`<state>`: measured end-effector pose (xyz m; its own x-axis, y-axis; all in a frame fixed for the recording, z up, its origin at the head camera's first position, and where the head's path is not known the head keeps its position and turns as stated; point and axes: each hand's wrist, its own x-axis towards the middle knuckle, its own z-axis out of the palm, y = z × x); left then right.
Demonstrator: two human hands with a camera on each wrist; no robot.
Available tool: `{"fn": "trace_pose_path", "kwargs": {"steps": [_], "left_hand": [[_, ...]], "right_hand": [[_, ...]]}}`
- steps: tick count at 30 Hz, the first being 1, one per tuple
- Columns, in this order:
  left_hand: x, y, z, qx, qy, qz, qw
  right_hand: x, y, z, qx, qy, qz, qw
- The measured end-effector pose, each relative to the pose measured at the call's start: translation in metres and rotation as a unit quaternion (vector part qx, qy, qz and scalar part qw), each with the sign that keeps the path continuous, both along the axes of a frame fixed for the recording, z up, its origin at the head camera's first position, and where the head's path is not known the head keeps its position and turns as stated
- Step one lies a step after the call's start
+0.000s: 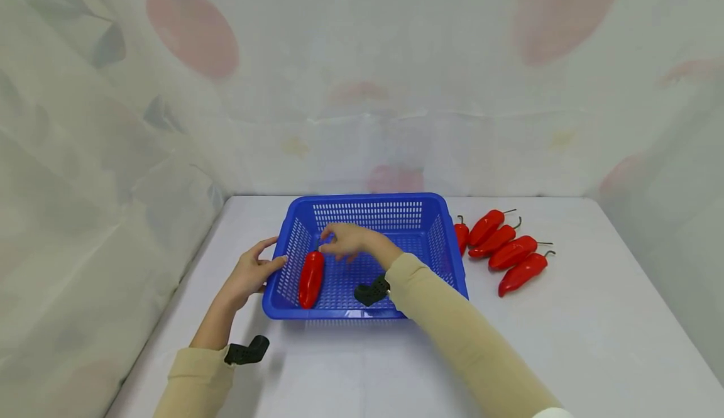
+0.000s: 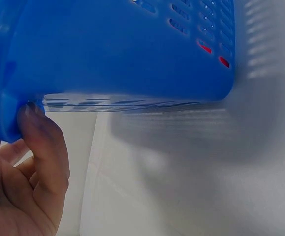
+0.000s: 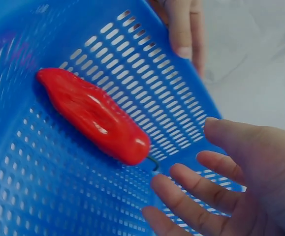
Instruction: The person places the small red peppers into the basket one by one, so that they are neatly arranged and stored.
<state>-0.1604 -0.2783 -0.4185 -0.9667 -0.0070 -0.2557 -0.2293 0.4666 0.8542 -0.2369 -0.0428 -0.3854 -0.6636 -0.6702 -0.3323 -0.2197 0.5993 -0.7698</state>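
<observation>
A blue plastic basket (image 1: 339, 313) with slotted walls stands on the white table. Inside it, along the left wall, lies one red pepper (image 1: 311, 281) with its dark stem toward the back. My left hand (image 1: 251, 272) grips the basket's left rim, thumb on top and fingers outside and below; the left wrist view shows a curled finger (image 2: 46, 152) under the rim. Over the basket, my right hand (image 1: 353, 240) is beside the pepper's stem. In the right wrist view its fingers (image 3: 191, 206) are spread and loosely bent, with nothing between them and the thumb.
Several red peppers (image 1: 511, 253) with stems lie on the table right of the basket, one close against its right wall. A patterned cloth (image 1: 362, 154) hangs behind the table and along both sides.
</observation>
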Motion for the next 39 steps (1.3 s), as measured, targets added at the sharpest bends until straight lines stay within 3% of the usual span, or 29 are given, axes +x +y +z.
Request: {"fn": "trace_pose_path", "kwargs": {"steps": [6,12,17,23,29,32,39], "left_hand": [[0.001,0.0,0.0,0.004,0.003,-0.003,1.0],[0.0,-0.002,-0.001,0.007,0.006,-0.005,0.9999],[0.0,-0.003,-0.001,0.024,0.003,-0.01,0.9997],[0.004,0.001,0.01,0.031,-0.005,-0.01,0.9995],[0.008,0.004,0.016,0.027,-0.005,-0.009,0.9996],[0.013,0.01,0.027,0.024,-0.008,-0.008,0.9996],[0.014,0.012,0.03,0.024,-0.011,-0.007,0.9996]], "right_hand": [[-0.002,0.015,0.01,-0.01,0.083,0.012,0.996],[0.0,0.036,0.022,-0.008,0.163,0.023,0.986],[0.002,0.053,0.028,-0.017,0.194,0.015,0.981],[0.004,0.074,0.033,-0.041,0.209,-0.026,0.977],[0.002,0.1,0.034,-0.087,0.245,-0.061,0.964],[0.0,0.113,0.036,-0.102,0.245,-0.095,0.959],[-0.002,0.147,0.034,-0.123,0.261,-0.169,0.942]]}}
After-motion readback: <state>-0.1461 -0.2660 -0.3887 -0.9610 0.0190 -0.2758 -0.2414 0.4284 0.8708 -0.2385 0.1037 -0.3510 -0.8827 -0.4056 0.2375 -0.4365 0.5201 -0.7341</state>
